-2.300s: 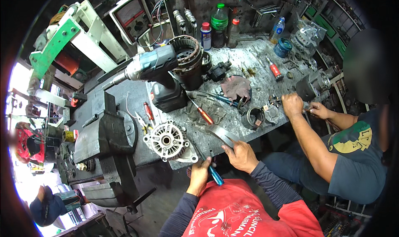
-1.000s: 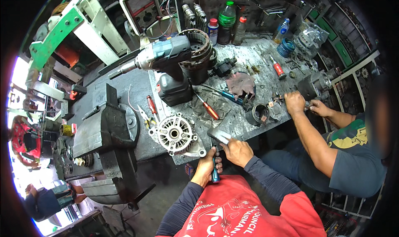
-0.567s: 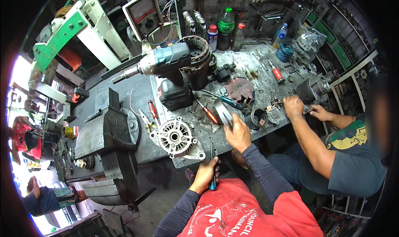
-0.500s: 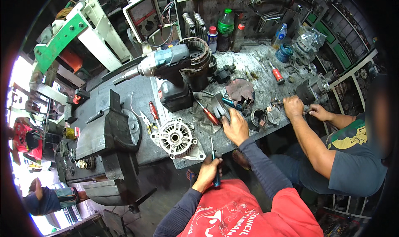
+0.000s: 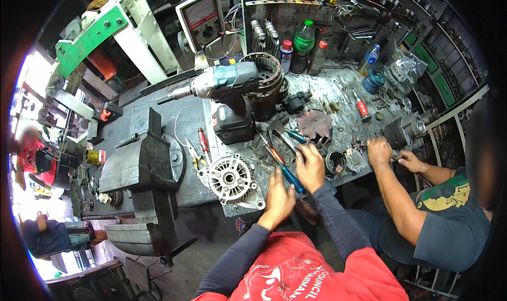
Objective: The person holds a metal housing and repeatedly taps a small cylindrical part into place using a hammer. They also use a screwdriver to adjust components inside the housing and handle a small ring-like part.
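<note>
My left hand (image 5: 280,199) is at the bench's front edge, fingers stretched out and thumb apart. Just beyond its fingertips a screwdriver (image 5: 292,179) with a blue handle lies slanted, handle end over the edge. To its right, my right hand (image 5: 310,169) has its fingers curled at the lower end of a dark curved metal piece (image 5: 282,133); its exact kind is unclear. A red-handled screwdriver (image 5: 275,154) is partly hidden beside the blue one. Left of my hands sits a silver alternator housing (image 5: 231,179) with a slotted round face.
A cordless impact wrench (image 5: 227,92) stands on its battery by a round wound core (image 5: 264,71). A bench vise (image 5: 137,163) is at left. A brown rag (image 5: 315,125) and bottles (image 5: 303,39) lie farther back. At right, a co-worker's hands (image 5: 380,152) work by a cylindrical motor (image 5: 404,129).
My left hand has moved up to the bench and let go of the blue screwdriver, which now lies there. My right hand has lowered the curved piece toward the bench. The view has shifted slightly.
</note>
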Demonstrator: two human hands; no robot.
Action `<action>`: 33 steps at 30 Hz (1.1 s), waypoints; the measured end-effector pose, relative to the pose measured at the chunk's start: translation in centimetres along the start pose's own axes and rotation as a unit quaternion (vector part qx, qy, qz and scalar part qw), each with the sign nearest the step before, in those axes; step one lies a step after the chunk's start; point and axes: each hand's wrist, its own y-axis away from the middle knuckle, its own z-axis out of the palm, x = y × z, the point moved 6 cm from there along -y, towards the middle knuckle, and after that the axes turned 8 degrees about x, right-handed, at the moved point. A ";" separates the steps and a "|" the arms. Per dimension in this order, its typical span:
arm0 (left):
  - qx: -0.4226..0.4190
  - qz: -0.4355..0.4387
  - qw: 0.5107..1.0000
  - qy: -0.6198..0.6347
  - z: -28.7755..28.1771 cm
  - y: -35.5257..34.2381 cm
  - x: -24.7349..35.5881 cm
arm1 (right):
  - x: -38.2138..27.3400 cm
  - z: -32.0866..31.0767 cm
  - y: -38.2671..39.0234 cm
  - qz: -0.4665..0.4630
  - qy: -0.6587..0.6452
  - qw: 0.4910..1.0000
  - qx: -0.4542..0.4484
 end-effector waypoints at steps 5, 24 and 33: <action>-0.215 0.049 0.973 0.071 -6.7 7.0 2.8 | -2.9 0.7 6.8 -0.027 -0.053 0.985 -0.163; 0.196 -0.255 0.870 0.374 -20.6 1.5 -7.7 | -1.9 3.6 7.9 0.472 -0.514 0.705 -0.128; 0.197 -0.245 0.860 0.402 -18.9 -0.8 -8.4 | -9.5 6.2 1.6 0.379 -0.467 0.796 -0.072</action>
